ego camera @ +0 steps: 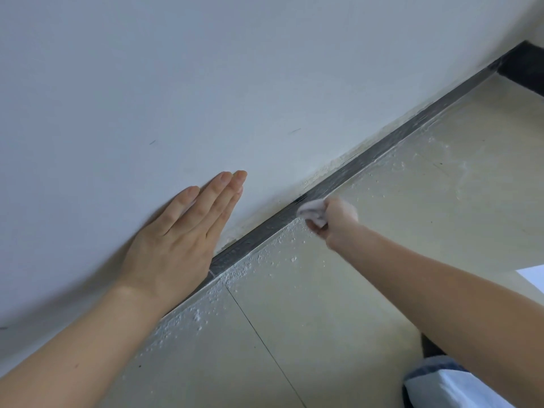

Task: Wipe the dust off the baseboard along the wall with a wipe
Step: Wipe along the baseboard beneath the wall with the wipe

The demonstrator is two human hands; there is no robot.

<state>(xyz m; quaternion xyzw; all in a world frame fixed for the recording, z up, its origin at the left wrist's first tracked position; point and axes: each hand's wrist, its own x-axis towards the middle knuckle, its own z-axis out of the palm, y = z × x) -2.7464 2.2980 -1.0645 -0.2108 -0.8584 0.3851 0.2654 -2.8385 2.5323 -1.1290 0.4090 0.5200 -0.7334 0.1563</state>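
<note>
A dark grey baseboard (382, 148) runs diagonally from lower left to upper right where the white wall (176, 69) meets the floor. My right hand (335, 217) is closed around a crumpled white wipe (313, 212), which is pressed against the baseboard near the middle of the view. My left hand (179, 240) lies flat on the wall, fingers straight and together, just left of the baseboard. It holds nothing. The baseboard stretch to the upper right of the wipe looks pale with dust.
The beige tiled floor (412, 201) is speckled with white dust and flakes along the baseboard. A dark corner section (527, 66) ends the baseboard at the upper right. My knee in blue denim (441, 384) sits at the lower right.
</note>
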